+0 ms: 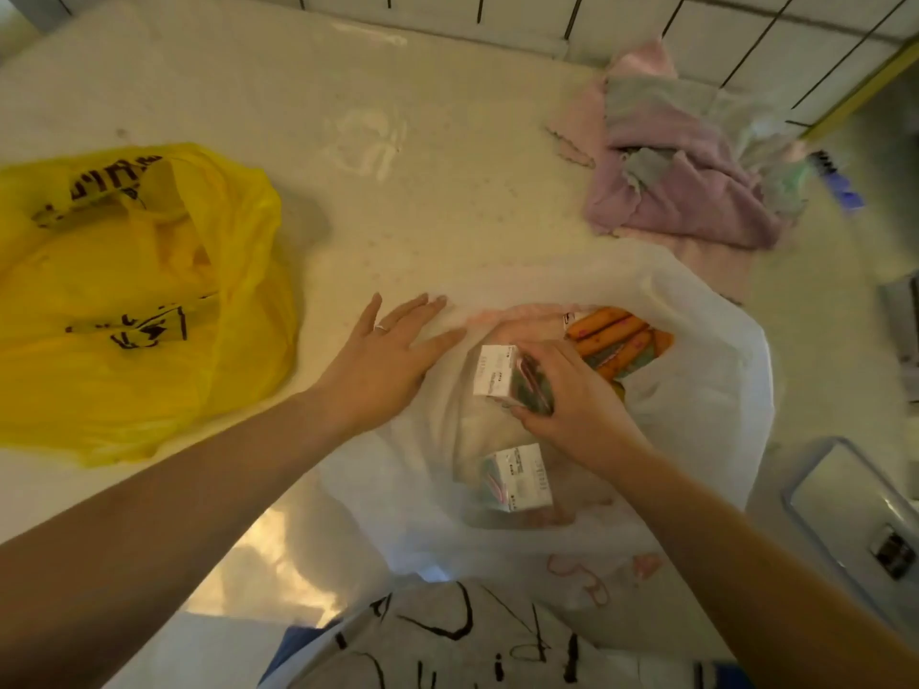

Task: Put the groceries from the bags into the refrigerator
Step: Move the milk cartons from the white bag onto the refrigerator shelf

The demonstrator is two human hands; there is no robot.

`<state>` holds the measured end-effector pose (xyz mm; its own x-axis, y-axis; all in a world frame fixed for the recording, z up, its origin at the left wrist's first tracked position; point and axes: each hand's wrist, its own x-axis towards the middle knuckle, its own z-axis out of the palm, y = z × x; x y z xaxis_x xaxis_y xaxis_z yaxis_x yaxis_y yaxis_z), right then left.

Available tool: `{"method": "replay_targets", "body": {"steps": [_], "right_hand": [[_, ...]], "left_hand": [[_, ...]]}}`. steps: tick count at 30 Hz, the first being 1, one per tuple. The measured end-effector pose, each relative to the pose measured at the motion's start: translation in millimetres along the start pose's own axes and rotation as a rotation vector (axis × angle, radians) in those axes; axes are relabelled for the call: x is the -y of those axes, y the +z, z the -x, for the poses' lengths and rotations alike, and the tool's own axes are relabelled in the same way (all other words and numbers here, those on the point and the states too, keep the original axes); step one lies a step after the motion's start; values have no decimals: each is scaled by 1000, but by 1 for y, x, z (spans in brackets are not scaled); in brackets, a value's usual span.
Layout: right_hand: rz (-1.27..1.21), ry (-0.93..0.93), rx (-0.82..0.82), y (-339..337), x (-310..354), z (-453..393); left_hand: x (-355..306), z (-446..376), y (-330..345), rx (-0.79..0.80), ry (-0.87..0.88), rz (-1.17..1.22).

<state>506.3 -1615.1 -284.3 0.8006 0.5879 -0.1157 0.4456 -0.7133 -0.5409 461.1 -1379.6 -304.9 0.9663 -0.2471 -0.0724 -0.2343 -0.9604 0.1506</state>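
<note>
A white plastic bag (696,390) lies open on the pale counter (398,191) in front of me. Inside it my right hand (572,395) grips a small white carton (495,370). A second small carton (517,477) lies nearer to me in the bag. A pack of carrots (616,338) shows at the bag's far side. My left hand (383,360) rests flat with straight fingers on the bag's left rim. A yellow plastic bag (139,300) with black print sits crumpled at the left, apart from both hands.
A heap of pink and grey cloths (681,176) lies at the back right against the tiled wall (696,22). A metal sink edge (855,509) is at the right. My printed shirt (472,639) fills the bottom.
</note>
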Motion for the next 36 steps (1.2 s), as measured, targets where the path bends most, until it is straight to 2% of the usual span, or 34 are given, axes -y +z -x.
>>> {"method": "replay_targets", "body": {"steps": [3,4,8,14,21,28,32,36], "right_hand": [[-181,39,-34,-6,-5,17],[-260,62,-45,-8,-7,23],[-517,150,-80,-12,-20,46],[-628,162,-49,-8,-32,80],[-700,191,37,9,-36,96],[-686,178,49,6,-39,99],[-629,175,74,5,-36,95],[-683,107,87,-5,-24,89]], "left_hand": [[-22,25,-4,-230,64,176],[-31,35,-5,-255,65,253],[-74,63,-10,-153,14,583],[-116,73,11,-53,-131,863],[-135,69,19,-27,-394,1005],[-144,66,25,-90,-465,949],[-147,69,18,-123,-484,1003],[-144,77,-5,-210,-484,1086]]}}
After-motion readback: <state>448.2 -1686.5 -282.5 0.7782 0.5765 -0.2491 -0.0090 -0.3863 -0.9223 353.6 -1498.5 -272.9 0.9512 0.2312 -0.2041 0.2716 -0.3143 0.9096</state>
